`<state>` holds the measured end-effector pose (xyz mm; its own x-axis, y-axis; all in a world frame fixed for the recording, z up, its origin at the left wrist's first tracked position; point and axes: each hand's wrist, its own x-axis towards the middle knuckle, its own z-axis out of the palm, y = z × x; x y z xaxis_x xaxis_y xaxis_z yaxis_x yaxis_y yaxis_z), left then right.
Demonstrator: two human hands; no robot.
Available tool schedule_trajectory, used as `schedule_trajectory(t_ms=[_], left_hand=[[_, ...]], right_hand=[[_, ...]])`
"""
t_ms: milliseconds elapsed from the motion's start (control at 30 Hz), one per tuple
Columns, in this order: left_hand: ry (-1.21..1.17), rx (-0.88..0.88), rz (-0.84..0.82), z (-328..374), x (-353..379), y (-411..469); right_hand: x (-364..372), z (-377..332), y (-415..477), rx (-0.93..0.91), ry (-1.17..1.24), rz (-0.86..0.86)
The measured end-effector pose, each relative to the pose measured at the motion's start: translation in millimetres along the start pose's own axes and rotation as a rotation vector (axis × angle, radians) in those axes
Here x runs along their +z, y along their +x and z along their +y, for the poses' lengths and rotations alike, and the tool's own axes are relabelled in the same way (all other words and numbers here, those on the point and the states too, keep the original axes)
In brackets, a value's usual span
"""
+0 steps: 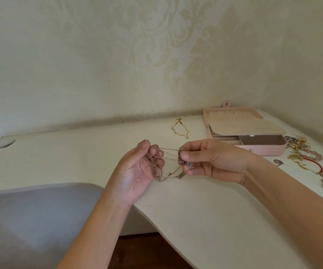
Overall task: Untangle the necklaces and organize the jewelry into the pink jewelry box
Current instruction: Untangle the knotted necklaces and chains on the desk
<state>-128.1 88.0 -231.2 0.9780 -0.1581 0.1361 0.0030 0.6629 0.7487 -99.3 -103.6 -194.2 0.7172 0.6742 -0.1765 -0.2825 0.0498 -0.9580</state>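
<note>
Chains (166, 162) tangled, strung between both hands just over desk (195, 210), near its curved front edge. L hand (137, 173) palm up, fingers curled round one bunch. R hand (211, 160) pinches the other end w/ thumb + fingers, small pendant (189, 164) at the tips. Lowest loops hang close to desk, contact unclear. Box (263, 149) open, back right by wall, well apart from hands. Gold necklace (180, 129) lies left of box. Jewelry pile (308, 156) along right edge. Desk top runs wide to the left, to cable hole (6, 143).
</note>
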Motion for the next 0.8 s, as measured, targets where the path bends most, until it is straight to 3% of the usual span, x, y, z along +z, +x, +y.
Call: schedule_trajectory(t_ms=[300,800], left_hand=[[-0.110,-0.036,-0.025,1.0,-0.3,-1.1],[-0.083,-0.081,-0.099,2.4,-0.9,-2.9]], right_hand=[[10.4,7.8,3.6,0.027,-0.039,-0.099],[1.1,10.2,3.2,0.031,-0.041,-0.178]])
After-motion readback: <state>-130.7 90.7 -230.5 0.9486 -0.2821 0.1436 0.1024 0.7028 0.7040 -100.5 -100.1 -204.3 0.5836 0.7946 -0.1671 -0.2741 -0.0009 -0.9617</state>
